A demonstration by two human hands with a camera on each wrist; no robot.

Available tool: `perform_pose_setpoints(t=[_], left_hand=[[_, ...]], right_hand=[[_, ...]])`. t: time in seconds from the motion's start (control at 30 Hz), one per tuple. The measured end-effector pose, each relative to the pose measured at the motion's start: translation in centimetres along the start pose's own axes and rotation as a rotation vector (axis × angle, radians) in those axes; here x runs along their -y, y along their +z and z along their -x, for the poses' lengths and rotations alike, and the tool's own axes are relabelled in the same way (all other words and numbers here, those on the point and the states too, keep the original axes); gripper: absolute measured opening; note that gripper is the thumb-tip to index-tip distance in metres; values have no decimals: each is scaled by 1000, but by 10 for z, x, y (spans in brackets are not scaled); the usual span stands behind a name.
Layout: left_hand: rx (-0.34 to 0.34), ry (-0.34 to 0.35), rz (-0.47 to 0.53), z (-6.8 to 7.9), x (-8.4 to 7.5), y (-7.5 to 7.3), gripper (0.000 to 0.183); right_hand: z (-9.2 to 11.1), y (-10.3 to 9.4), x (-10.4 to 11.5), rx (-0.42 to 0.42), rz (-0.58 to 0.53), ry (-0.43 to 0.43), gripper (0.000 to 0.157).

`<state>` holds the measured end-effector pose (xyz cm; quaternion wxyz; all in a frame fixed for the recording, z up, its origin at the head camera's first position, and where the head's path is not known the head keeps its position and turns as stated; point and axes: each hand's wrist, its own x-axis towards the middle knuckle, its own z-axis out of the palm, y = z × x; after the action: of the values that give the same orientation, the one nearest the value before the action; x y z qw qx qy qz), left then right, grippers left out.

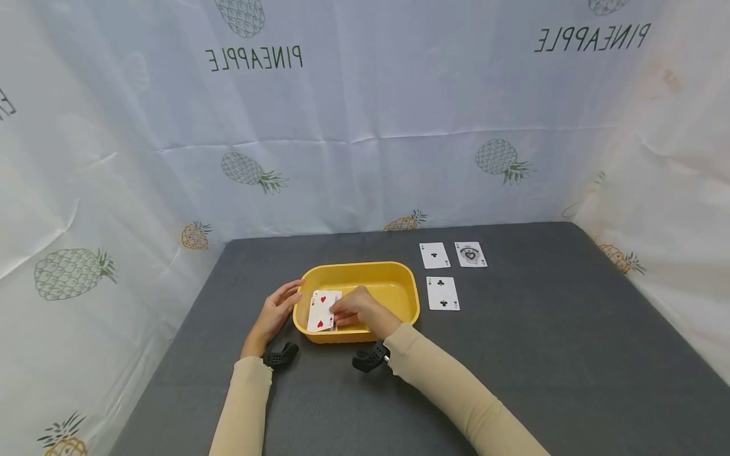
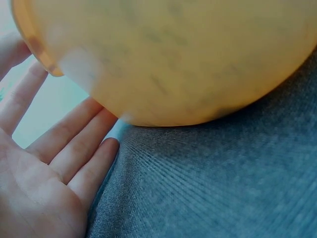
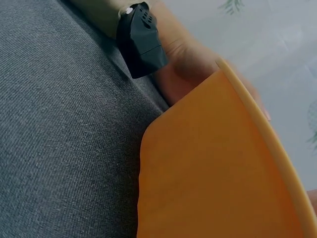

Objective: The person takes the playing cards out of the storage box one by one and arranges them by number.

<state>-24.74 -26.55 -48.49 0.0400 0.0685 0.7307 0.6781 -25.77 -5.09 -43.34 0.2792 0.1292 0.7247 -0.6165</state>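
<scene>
A yellow plastic tray (image 1: 365,265) with rounded corners stands on the dark table. Inside it, at the left, lies a red two of hearts (image 1: 321,310), with the edge of another card showing behind it. My right hand (image 1: 356,308) reaches over the near rim and pinches the two of hearts at its right edge; the fingertips are partly hidden. My left hand (image 1: 276,313) rests at the tray's left end. In the left wrist view, its fingers (image 2: 79,144) lie fairly straight along the outer wall. The tray wall (image 3: 213,168) hides the right hand's work in the right wrist view.
Right of the tray, an ace of clubs (image 1: 435,255) and an ornate ace (image 1: 470,254) lie face up side by side. A two of clubs (image 1: 443,293) lies nearer. Pineapple-print curtains (image 1: 365,177) enclose the table (image 1: 542,342). Black wrist devices (image 1: 281,356) sit on both wrists.
</scene>
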Motion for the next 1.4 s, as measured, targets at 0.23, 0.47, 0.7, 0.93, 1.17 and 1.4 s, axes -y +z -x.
perform_pose_setpoints(t=[0.23,0.47,0.7,0.93,1.17,1.4], left_hand=[[-1,-4,-3,0,-1,-1,50],[-2,24,22,2,2,-2,47],[-11,-1,7,0,1,-1,45],[-21,-19,-14,0,-1,-1,49],[-15,-7,-7,0,1,-2,48],[-22,-26,-15,-2,2,-1,50]], right_hand=[[-2,1,-1,-1,13,5,22],[0,1,-2,17,-17,-17,21],[8,-4,1,20,-10,-54,21],[17,-13,4,58,-4,-132,21],[23,-24,7,66,-7,-175,22],[29,-41,5,63,-6,-225,24]])
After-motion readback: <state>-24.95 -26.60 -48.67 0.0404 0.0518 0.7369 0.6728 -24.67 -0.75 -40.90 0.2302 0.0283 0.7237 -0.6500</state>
